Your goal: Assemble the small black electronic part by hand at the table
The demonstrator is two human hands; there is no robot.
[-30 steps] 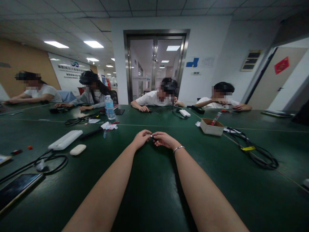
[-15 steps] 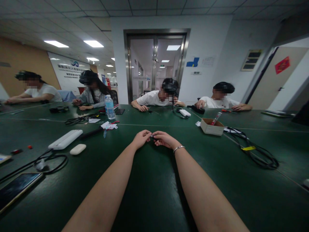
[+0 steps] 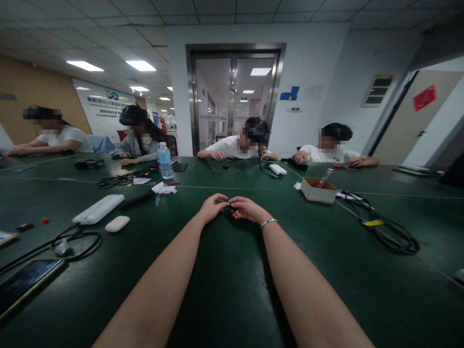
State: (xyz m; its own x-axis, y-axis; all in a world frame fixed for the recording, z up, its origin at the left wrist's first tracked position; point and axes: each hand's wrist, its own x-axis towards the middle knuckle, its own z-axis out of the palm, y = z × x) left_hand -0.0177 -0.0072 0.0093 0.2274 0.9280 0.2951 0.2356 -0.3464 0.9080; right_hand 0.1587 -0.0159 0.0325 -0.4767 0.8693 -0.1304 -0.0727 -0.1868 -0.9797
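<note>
My left hand [image 3: 212, 209] and my right hand [image 3: 247, 210] meet fingertip to fingertip over the middle of the green table [image 3: 232, 270]. Between them is a small dark object with a light metallic end [image 3: 228, 204], mostly covered by the fingers and too small to name. My right hand is closed on its dark part, the fingers curled in. The thumb and forefinger of my left hand pinch at the light end. A silvery bracelet [image 3: 268, 222] circles my right wrist.
To the left lie a white power bank [image 3: 98, 209], a white rounded case [image 3: 117, 224], a phone [image 3: 27, 282] and cables. A water bottle [image 3: 165, 162] stands beyond. At right are a small open box [image 3: 319, 190] and coiled black cable [image 3: 391, 232]. Several people sit opposite.
My hands stay nearly still, with only a slight shift of the left fingers at the small object. Across the table, some co-workers' hands have moved a little.
</note>
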